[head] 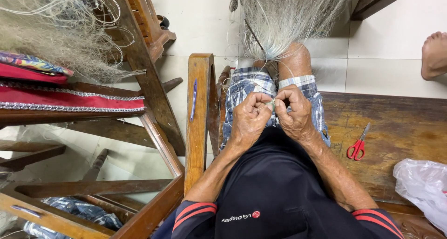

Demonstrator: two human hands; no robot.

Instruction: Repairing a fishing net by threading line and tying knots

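Observation:
My left hand [249,116] and my right hand [292,112] are close together over my lap, both pinching fine pale strands of a fishing net [284,15]. The fingertips nearly touch where the thin line passes between them. The net spreads out in a grey-white fan above my knee [294,60] and hangs away toward the tiled floor. I sit on a wooden bench [396,127] in checked shorts [247,85] and a dark shirt.
Red-handled scissors [357,146] lie on the bench to my right, near a white plastic bag [423,185]. A blue pen [193,99] rests on the wooden armrest [199,122]. More netting [56,34] drapes a wooden chair with a red cushion [65,99] at left. Another person's bare foot [434,55] is at far right.

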